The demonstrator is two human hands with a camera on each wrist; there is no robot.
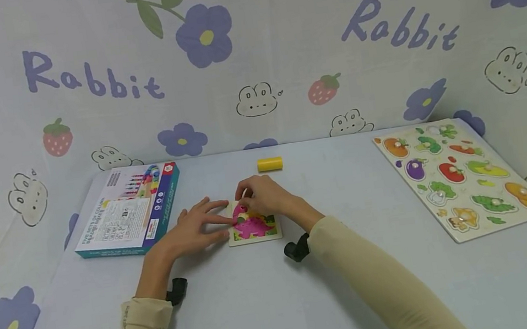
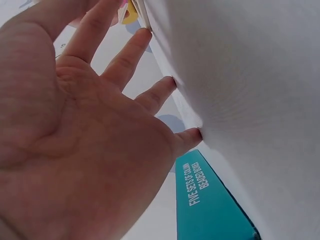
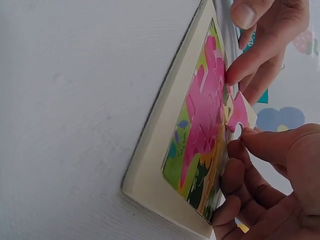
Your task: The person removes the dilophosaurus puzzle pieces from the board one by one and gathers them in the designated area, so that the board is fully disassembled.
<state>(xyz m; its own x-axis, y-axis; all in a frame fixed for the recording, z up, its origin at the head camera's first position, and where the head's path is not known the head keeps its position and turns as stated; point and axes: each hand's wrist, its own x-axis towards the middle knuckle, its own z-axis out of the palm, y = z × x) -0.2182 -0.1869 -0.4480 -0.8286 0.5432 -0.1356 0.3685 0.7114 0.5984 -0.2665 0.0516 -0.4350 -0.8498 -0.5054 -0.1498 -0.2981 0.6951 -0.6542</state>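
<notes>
A small jigsaw board (image 1: 255, 240) with a pale frame and a pink dinosaur picture lies mid-table. My right hand (image 1: 267, 194) is over its far side; thumb and fingertips pinch a pink-and-cream puzzle piece (image 3: 239, 112), seen tilted up from the picture in the right wrist view. The spot under the piece is partly hidden by the fingers. At the board's left side, my left hand (image 1: 192, 232) has its fingers spread, one fingertip reaching onto the picture. In the left wrist view, the left palm (image 2: 90, 120) faces the camera, with the lower fingertips on the tabletop.
A teal-edged toy box (image 1: 124, 227) lies left of the left hand. Beyond the jigsaw is a yellow cylinder (image 1: 269, 164). On the right lies a large vegetable peg puzzle board (image 1: 525, 217). A printed cloth (image 1: 271, 35) hangs behind the table.
</notes>
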